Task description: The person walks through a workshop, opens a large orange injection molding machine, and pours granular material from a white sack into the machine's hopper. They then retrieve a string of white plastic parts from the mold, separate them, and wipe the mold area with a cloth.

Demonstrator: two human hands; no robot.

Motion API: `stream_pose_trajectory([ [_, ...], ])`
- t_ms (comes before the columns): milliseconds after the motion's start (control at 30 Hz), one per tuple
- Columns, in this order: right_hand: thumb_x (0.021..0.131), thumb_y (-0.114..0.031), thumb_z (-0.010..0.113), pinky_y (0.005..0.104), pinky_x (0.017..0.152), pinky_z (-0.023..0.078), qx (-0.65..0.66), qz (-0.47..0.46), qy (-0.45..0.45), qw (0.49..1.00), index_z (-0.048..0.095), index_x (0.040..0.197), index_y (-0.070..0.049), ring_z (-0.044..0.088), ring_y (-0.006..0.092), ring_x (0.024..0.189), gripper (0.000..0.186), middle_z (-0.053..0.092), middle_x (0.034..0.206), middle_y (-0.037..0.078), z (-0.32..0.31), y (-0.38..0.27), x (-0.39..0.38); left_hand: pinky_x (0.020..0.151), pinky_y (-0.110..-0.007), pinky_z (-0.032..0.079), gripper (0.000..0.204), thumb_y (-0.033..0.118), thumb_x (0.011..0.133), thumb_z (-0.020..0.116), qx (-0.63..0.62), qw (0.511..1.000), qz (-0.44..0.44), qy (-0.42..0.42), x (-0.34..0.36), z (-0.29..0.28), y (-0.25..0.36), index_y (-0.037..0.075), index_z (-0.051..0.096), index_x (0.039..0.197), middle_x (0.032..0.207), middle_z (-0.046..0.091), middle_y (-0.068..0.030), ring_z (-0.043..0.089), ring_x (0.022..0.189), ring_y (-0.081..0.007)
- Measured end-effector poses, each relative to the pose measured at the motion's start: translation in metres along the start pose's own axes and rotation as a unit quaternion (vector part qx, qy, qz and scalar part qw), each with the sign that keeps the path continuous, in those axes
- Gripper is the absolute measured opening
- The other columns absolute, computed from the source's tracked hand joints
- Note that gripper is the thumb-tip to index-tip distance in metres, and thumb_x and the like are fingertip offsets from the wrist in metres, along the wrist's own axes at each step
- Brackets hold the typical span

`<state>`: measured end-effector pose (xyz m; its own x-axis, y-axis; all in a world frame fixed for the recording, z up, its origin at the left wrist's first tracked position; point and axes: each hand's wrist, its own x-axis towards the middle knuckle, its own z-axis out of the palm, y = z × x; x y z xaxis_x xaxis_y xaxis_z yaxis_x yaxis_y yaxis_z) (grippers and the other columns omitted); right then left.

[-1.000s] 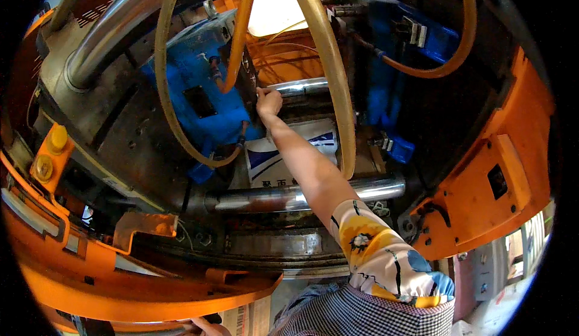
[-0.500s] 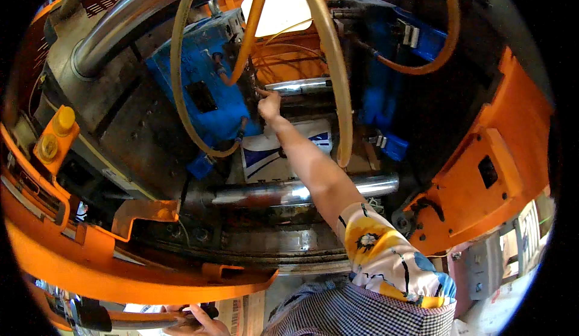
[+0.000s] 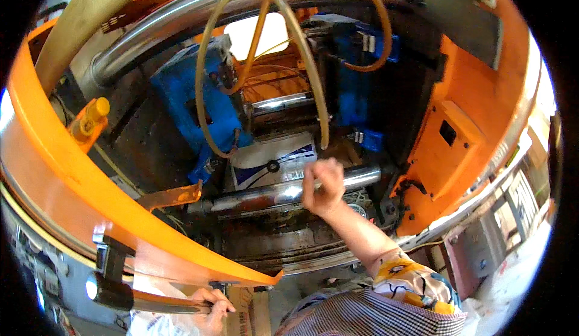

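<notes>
My right hand [image 3: 322, 185] is in front of the near chrome bar [image 3: 259, 196], blurred, its fingers curled in. Whatever they hold, if anything, is hidden. My left hand [image 3: 214, 313] is closed round the end of a metal door handle [image 3: 169, 303] with black mounts, on the orange door [image 3: 151, 227]. Beyond the chrome bar lies a white and blue sack [image 3: 289, 150] with a small dark ring [image 3: 273, 166] on it. Behind that stand two blue mould halves, the left one [image 3: 187, 91] apart from the right one [image 3: 353, 95].
Yellowish hoses [image 3: 307, 70] hang in loops between the mould halves. A thick chrome bar [image 3: 175, 25] crosses above. An orange guard [image 3: 446, 149] stands on the right, and an orange bracket [image 3: 172, 197] juts in at left.
My right hand has drawn back from the left mould half toward me. My left hand has closed round the door handle. The dark ring on the sack now shows.
</notes>
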<state>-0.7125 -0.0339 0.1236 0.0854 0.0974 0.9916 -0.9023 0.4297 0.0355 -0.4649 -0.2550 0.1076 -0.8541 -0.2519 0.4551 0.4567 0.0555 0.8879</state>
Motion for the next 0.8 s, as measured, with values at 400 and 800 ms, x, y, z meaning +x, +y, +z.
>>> stream_pose_trajectory([
  [400,0.076,-0.014,0.064,0.0337,0.054,0.046,-0.043,0.202,-0.040,0.978,0.058,0.105,-0.008,0.055,0.0260,0.061,0.030,0.052,0.078,0.011,-0.015,0.032,0.054,0.039,-0.025,0.039,0.017,0.011,0.086,0.050,-0.004,0.982,-0.024,-0.188,-0.004,0.049,-0.002,0.006,0.036,0.076,0.048,0.046,-0.0098,0.052,0.044,-0.0194],
  [800,0.075,0.001,0.059,0.0300,0.049,0.043,0.005,0.205,-0.096,0.974,0.049,0.111,0.001,0.053,0.0219,0.056,0.038,0.051,0.079,0.013,-0.185,-0.049,0.052,0.038,-0.023,0.042,0.018,0.005,0.086,0.049,-0.074,0.983,-0.036,-0.162,-0.026,0.173,-0.002,0.002,0.037,0.073,0.049,0.042,-0.0051,0.043,0.037,-0.0110],
])
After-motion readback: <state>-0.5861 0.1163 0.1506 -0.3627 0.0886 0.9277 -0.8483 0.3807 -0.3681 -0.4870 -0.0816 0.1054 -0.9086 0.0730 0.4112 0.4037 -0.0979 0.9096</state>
